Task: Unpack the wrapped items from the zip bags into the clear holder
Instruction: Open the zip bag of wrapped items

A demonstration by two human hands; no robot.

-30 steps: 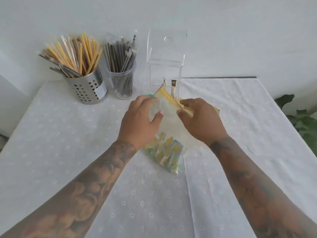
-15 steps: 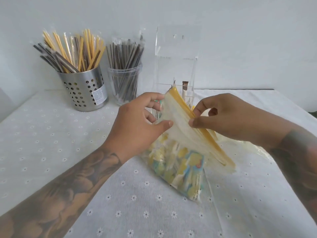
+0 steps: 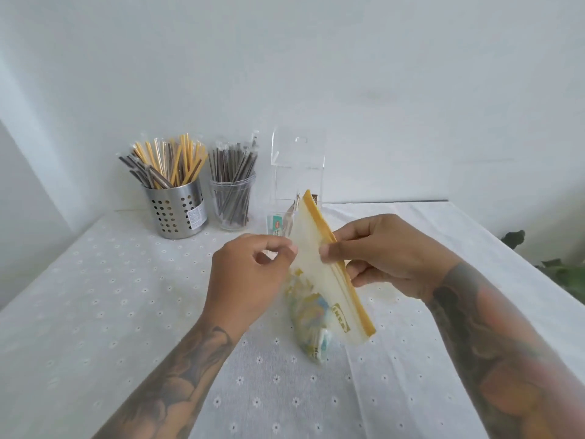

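A clear zip bag [image 3: 319,274] with a yellow zip strip is held upright over the table, its bottom full of several small yellow and blue wrapped items [image 3: 311,324]. My left hand [image 3: 250,280] pinches the bag's near wall just below the strip. My right hand [image 3: 386,255] pinches the strip from the other side. Behind the bag stands the tall clear holder [image 3: 299,172], with a few wrapped items low inside it, partly hidden by the bag.
A perforated steel cup [image 3: 175,210] of yellow and brown wrapped sticks and a clear cup [image 3: 232,205] of brown sticks stand at the back left. A white dotted tablecloth [image 3: 95,312] covers the table. Plant leaves [image 3: 566,274] poke in at the right edge.
The bag has been lifted off the table and stood upright. Both hands shifted their pinch up to the zip strip, and the camera tilted up.
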